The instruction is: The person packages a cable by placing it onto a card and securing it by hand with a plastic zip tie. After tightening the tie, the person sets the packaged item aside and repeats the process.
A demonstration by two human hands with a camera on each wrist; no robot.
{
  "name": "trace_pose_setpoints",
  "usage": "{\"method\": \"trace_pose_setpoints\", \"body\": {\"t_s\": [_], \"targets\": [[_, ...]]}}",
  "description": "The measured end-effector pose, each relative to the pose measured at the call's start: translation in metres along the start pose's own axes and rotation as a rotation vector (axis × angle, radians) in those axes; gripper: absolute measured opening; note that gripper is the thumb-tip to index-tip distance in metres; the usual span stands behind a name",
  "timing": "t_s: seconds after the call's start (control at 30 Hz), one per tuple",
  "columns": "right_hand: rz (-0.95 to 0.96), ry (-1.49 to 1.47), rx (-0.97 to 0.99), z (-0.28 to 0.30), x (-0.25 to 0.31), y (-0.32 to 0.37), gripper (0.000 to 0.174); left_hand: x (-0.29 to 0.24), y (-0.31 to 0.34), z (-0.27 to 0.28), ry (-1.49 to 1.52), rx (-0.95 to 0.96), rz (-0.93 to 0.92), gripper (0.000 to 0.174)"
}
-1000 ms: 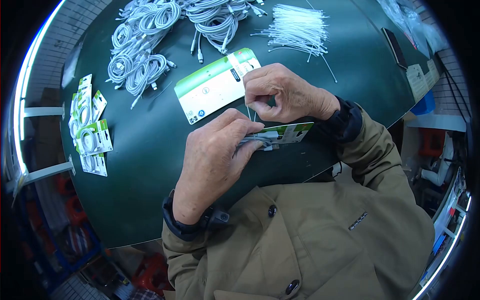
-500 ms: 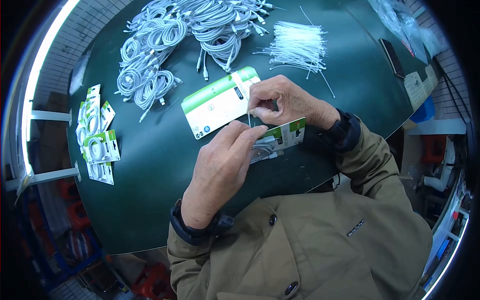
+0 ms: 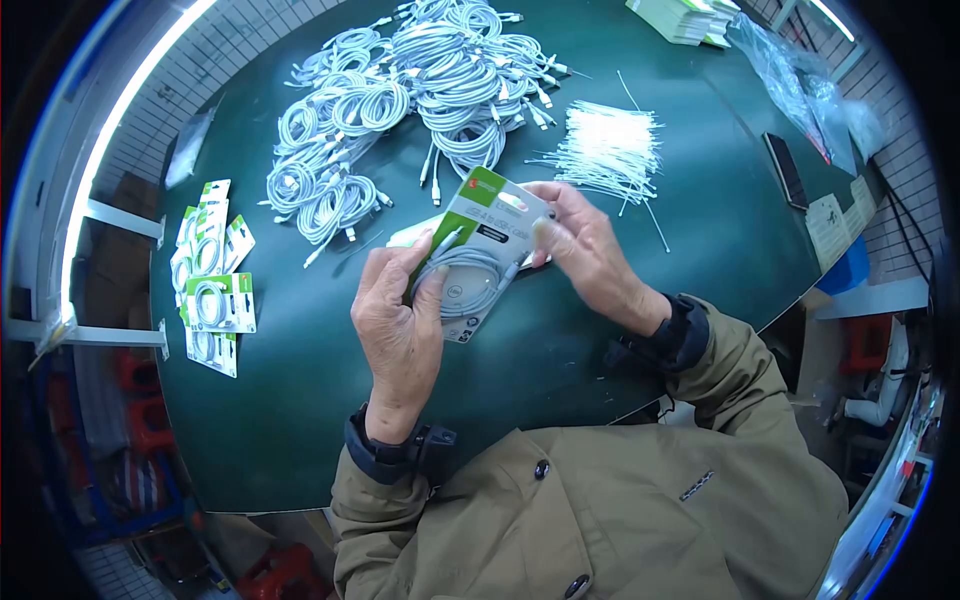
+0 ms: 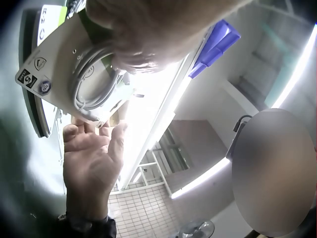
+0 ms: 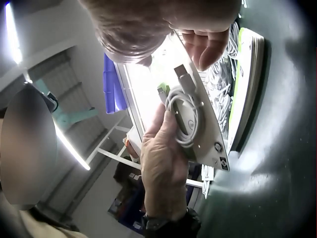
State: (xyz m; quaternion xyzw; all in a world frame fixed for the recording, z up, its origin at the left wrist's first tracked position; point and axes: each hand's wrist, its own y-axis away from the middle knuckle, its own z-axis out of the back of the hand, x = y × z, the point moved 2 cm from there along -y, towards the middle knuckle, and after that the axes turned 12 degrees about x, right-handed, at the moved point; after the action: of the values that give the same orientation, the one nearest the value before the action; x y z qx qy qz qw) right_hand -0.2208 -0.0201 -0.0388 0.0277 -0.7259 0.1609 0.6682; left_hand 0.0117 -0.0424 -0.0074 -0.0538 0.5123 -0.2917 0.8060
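My left hand grips a green-and-white packaging card by its left edge, with the thumb on its front. A coiled grey-white USB cable lies against the card's printed face, its plugs visible in the right wrist view. At the card's right edge, my right hand pinches it, thumb in front and fingers behind. The card is held tilted above the table, facing up. Partly hidden beneath it is a stack of similar cards.
Coiled cables are heaped at the back, with white cable ties to their right. Several carded cables overlap at the left. A phone, a plastic bag and more cards lie at the right and back right.
Earlier the right hand pulled a thin white tie above the card, which was edge-on. Now the tie's end is out of that hand, and both hands hold the card turned face up, raised higher.
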Motion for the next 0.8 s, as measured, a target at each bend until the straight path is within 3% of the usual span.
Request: {"method": "trace_pose_setpoints", "body": {"t_s": [0.07,0.17,0.27,0.37,0.4,0.5,0.63,0.7,0.8], "targets": [[0.023,-0.037,0.046,-0.01,0.001,-0.001,0.072,0.005,-0.001,0.0,0.053,-0.037,-0.009,0.035],[0.049,-0.144,-0.029,-0.018,0.006,-0.002,0.075,0.011,0.001,-0.008,0.304,-0.035,0.091,0.038],[0.106,-0.198,-0.049,-0.022,-0.007,-0.002,0.067,0.008,0.001,-0.016,0.449,-0.041,0.148,0.052],[-0.028,-0.091,0.095,-0.022,-0.02,0.001,0.054,0.014,-0.002,-0.029,0.45,-0.009,0.069,0.058],[-0.02,-0.126,0.037,-0.026,-0.017,0.002,0.043,0.017,-0.002,-0.029,0.374,0.04,0.043,0.057],[-0.011,-0.083,0.095,-0.025,-0.013,0.005,0.042,0.017,-0.004,-0.031,0.17,0.148,-0.063,0.051],[-0.064,-0.016,0.114,-0.022,-0.007,0.007,0.044,0.025,-0.005,-0.03,0.206,0.206,-0.024,0.041],[-0.057,0.043,0.114,-0.02,-0.008,0.005,0.046,0.023,-0.003,-0.035,0.253,0.129,0.024,0.034],[0.021,-0.063,-0.054,-0.027,0.0,0.006,0.051,0.02,0.0,-0.043,0.262,0.058,0.065,0.022]]}}
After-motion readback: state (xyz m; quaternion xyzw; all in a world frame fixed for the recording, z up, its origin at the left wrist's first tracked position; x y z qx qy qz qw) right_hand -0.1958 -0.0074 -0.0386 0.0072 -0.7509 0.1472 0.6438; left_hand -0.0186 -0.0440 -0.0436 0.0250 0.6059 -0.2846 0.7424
